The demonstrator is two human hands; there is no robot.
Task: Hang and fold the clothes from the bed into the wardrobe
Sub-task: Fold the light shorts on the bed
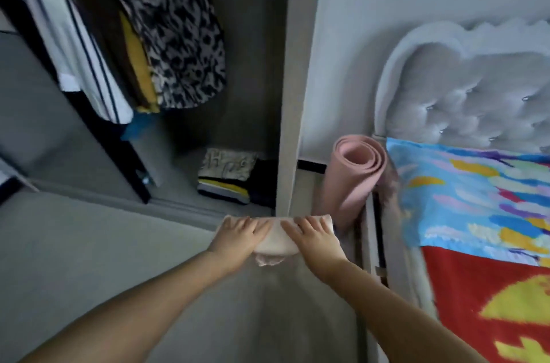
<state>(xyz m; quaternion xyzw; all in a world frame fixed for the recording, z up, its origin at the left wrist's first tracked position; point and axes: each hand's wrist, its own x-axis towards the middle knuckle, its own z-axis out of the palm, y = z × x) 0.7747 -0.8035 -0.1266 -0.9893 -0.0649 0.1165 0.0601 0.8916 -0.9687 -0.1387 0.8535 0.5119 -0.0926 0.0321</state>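
Your left hand and right hand hold a folded pale pink garment at lower centre, fingers curled over its top (both gripping), before the open wardrobe; the bed lies right.

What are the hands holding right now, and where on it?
A folded pale garment: left hand on its left end, right hand on its right end.
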